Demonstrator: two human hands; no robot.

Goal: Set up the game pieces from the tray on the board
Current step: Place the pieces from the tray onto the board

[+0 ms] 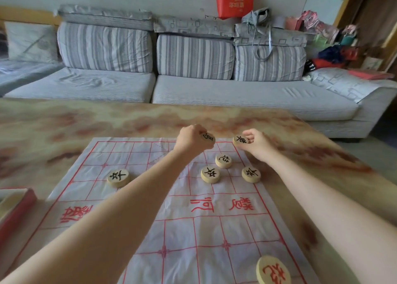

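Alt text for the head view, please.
The left hand and the right hand each hold a round wooden piece at the far edge of the paper board. Four black-lettered pieces lie on it, a red-lettered piece nearest the camera.

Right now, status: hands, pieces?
Left hand holds one piece, right hand pinches another piece, both at board's far edge. Four black pieces down, one red piece near. Nothing blocking.

Six black-lettered pieces [118,177], one red-lettered piece [274,270], one paper board [214,232], one red tray [19,210], three striped cushions [105,47]
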